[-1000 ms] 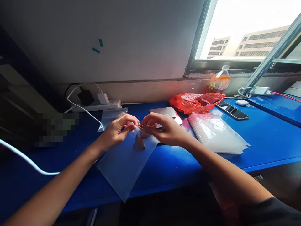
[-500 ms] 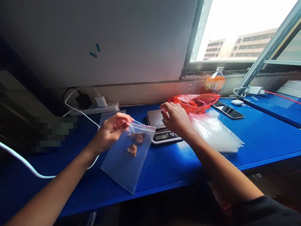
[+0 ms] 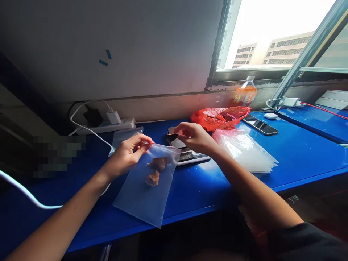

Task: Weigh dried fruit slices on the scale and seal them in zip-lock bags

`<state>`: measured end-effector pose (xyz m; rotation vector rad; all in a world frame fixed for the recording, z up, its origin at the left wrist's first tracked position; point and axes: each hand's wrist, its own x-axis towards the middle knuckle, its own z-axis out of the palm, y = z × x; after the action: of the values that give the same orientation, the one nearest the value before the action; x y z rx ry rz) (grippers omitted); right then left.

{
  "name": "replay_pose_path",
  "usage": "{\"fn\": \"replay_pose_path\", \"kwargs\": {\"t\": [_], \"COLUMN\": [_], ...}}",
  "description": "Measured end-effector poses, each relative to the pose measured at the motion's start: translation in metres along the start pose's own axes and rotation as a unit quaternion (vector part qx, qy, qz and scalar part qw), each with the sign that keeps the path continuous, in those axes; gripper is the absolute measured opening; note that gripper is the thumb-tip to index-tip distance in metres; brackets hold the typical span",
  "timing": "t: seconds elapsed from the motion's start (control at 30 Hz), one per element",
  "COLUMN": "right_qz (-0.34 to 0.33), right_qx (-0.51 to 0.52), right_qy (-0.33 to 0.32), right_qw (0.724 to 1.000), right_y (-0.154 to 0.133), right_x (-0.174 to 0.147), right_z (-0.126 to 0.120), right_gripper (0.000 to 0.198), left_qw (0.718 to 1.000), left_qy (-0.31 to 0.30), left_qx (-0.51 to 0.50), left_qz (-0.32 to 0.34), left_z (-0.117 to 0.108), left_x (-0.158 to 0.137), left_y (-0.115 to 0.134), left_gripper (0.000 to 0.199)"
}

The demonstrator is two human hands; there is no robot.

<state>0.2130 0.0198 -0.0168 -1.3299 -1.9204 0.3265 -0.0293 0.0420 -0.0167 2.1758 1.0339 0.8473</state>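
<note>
My left hand point(image 3: 129, 153) pinches the top edge of a clear zip bag point(image 3: 145, 188) that hangs over the blue table point(image 3: 299, 152). Two brown pieces point(image 3: 155, 170) lie inside the bag. Just right of the bag's mouth, my right hand point(image 3: 193, 137) holds a small dark piece point(image 3: 171, 137) between its fingertips, above a small digital scale point(image 3: 187, 155). A red plastic bag point(image 3: 220, 117) lies open behind the scale.
A stack of clear zip bags point(image 3: 244, 150) lies right of the scale. Another clear bag point(image 3: 122, 136) rests behind my left hand. A power strip with chargers point(image 3: 108, 123), a white cable point(image 3: 27, 194), a phone point(image 3: 259, 125), an earbud case point(image 3: 271, 116) and an orange drink bottle point(image 3: 244, 94) sit along the back.
My right hand left the bag's mouth, reached to the scale, and came back toward the bag holding a dark piece. My left hand kept hold of the bag.
</note>
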Motion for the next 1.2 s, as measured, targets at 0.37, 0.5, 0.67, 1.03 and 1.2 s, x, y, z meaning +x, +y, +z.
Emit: {"fn": "replay_pose_path", "kwargs": {"t": [0.37, 0.5, 0.67, 1.03, 1.2], "right_qz": [-0.054, -0.058, -0.02, 0.092, 0.094], "right_qx": [0.147, 0.115, 0.089, 0.261, 0.144], "right_qy": [-0.083, -0.046, -0.045, 0.001, 0.007], "right_qw": [0.984, 0.991, 0.995, 0.961, 0.985], "right_y": [-0.026, -0.03, -0.029, -0.025, -0.02], "right_x": [-0.01, -0.013, -0.016, -0.014, -0.013], "right_z": [0.007, 0.001, -0.001, 0.007, 0.005], "right_gripper": [0.021, 0.026, 0.023, 0.035, 0.021], "left_qw": [1.0, 0.997, 0.973, 0.94, 0.943], "left_qy": [0.014, 0.04, 0.121, 0.102, 0.075], "left_qx": [-0.019, -0.061, -0.187, -0.268, -0.282], "left_qz": [0.0, -0.019, -0.06, -0.182, -0.161], "left_z": [0.002, 0.002, -0.004, -0.01, -0.011], "left_x": [-0.001, -0.002, 0.002, 0.004, 0.004], "left_y": [-0.002, 0.002, 0.007, 0.004, 0.003], "left_gripper": [0.029, 0.026, 0.019, 0.039, 0.043]}}
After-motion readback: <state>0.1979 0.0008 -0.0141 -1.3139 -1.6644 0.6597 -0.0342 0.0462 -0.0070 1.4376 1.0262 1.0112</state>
